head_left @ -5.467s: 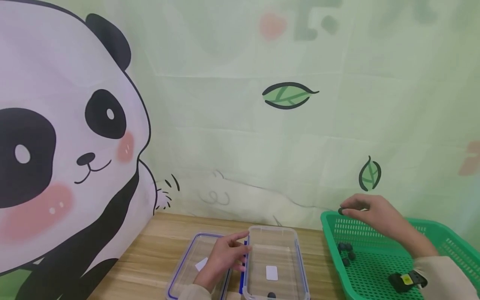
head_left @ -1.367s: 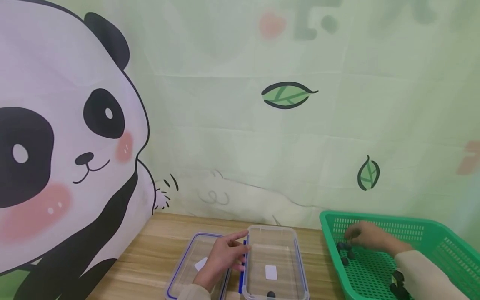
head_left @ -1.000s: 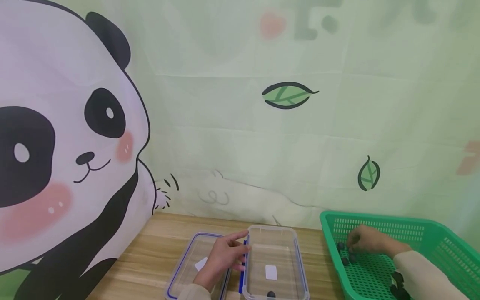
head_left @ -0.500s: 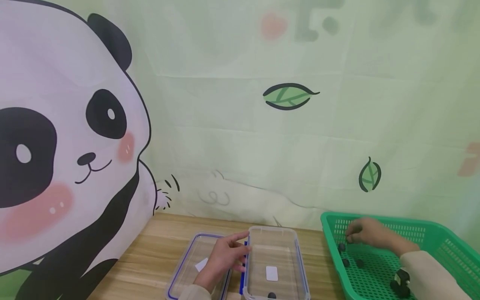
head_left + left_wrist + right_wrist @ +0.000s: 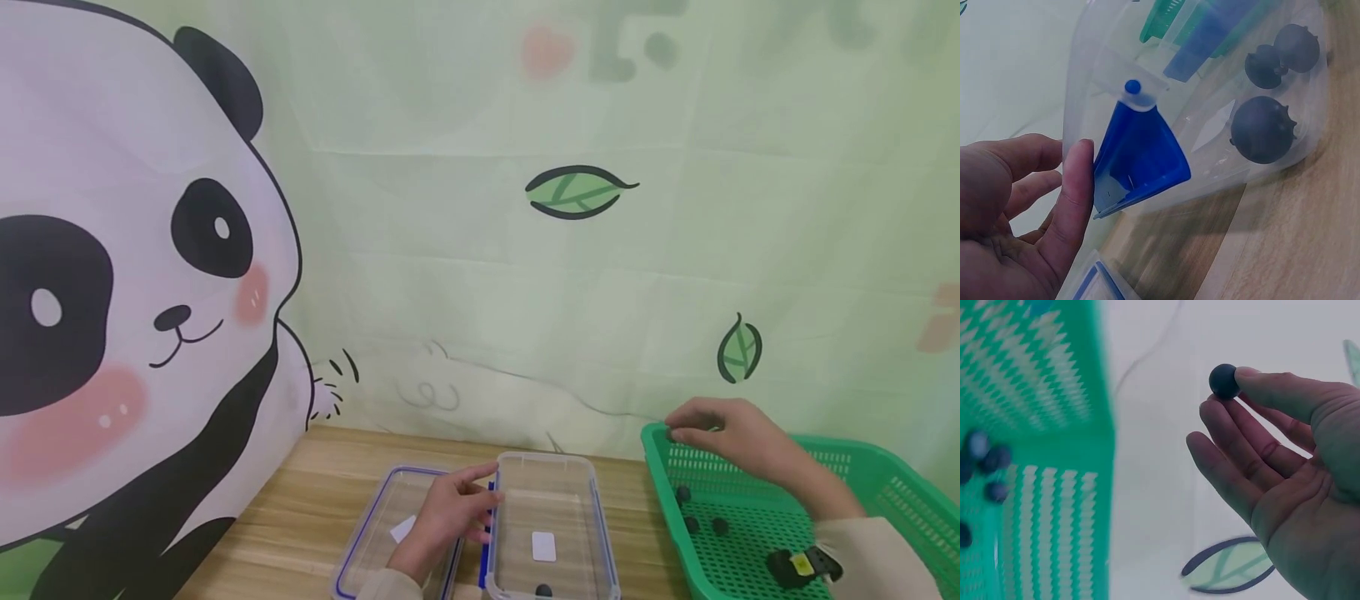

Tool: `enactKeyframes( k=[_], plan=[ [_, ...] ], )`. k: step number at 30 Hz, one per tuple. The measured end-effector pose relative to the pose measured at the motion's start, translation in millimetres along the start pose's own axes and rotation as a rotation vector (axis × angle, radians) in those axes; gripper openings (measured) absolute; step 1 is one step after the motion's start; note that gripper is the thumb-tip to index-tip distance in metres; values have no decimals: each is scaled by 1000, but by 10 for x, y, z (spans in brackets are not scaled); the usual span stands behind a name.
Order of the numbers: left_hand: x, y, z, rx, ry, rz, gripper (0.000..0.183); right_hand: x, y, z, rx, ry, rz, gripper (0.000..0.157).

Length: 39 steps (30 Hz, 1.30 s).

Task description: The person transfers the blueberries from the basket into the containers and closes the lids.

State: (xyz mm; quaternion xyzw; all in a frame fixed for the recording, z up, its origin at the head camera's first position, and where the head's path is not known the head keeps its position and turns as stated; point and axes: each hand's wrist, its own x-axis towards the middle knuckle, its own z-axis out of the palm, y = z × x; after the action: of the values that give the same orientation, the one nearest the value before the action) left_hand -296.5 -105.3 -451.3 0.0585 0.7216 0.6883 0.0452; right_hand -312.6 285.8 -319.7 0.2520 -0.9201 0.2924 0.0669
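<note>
A blueberry is pinched between the thumb and fingertips of my right hand, raised at the left back rim of the green basket. Several blueberries lie inside that basket. My left hand rests its extended fingers against the left side of a clear plastic box, beside its blue latch. In the left wrist view three blueberries show through the box wall; the head view catches one blueberry at the near end.
A clear lid with a blue seal lies left of the box, partly under the left forearm. A white label shows in the box. The wooden table ends at a printed panda backdrop.
My right hand has gone down into the basket, picked up a blueberry and risen with it to the left back rim. One basket berry has shifted right. The left hand stays still.
</note>
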Motion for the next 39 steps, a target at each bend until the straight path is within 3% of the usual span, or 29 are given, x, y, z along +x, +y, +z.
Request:
enactKeyframes(
  k=[9,18,29,36,39],
  plan=[
    [3,-17,-10,-1,5,-5,57,-81,-459,121,172,4,-17,22],
    [-3,-18,-3,-7,6,-5,57,-118,-683,437,261,-32,-138,15],
    [1,-10,4,-1,10,-5,56,-126,-793,1022,410,-198,-238,12],
    [5,-12,8,1,10,-1,56,-205,-804,1304,422,-351,-133,9],
    [4,-5,7,3,13,-1,55,-234,-794,1360,430,-383,-130,8]
  ],
)
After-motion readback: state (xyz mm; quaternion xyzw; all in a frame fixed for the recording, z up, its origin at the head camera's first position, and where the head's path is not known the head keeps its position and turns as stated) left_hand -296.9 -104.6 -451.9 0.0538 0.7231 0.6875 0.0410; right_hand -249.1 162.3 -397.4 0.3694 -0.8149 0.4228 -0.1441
